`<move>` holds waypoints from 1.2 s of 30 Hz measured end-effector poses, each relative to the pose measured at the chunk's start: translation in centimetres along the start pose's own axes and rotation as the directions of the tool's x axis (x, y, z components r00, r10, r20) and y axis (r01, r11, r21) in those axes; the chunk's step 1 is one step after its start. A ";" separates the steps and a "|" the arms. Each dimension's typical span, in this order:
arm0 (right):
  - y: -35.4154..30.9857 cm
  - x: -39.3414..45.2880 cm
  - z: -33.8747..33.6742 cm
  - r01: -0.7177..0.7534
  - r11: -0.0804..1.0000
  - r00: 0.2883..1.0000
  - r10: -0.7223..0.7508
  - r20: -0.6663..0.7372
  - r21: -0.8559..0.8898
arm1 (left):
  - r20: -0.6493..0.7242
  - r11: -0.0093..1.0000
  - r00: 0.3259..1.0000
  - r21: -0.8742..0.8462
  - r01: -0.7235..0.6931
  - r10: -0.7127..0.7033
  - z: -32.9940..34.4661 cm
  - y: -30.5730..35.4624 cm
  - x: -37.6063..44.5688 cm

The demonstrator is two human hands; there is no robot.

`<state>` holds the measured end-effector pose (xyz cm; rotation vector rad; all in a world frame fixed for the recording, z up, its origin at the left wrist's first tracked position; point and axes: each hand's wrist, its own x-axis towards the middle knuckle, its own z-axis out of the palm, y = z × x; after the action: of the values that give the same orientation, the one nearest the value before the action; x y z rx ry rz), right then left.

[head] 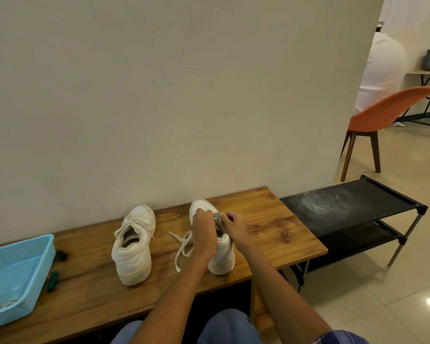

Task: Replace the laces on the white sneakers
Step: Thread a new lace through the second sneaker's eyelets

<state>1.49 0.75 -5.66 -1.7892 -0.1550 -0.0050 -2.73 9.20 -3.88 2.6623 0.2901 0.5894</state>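
Both hands cover the middle of the right sneaker [220,256], so its eyelets and tongue are hidden. The left hand [204,233] and right hand [233,225] meet there; what the fingertips pinch is too small to tell. The blue basket [35,264] runs off the left edge. The person in white [380,70], far right, is half behind the wall [171,95].

The 2 sneakers [134,247] look like matt white leather with woven cloth laces [183,247]. The table [271,219] is wood-grain, lightly sheened. The basket [35,256] is pale-blue perforated plastic — the shoe rack [353,207] black cloth on metal tubes, scuffed whitish. The floor tiles [395,294] are glossy — the wall [159,95] matt.
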 end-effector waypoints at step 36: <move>-0.1 -0.1 0.1 0.117 0.980 0.993 -0.116 0.014 -0.162 | 0.061 0.993 0.998 0.113 -0.030 0.023 -0.9 0.2 0.2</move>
<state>1.41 0.83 -5.58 -1.9407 -0.2688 -0.1007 -2.91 9.41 -3.03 2.7920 0.2790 0.5154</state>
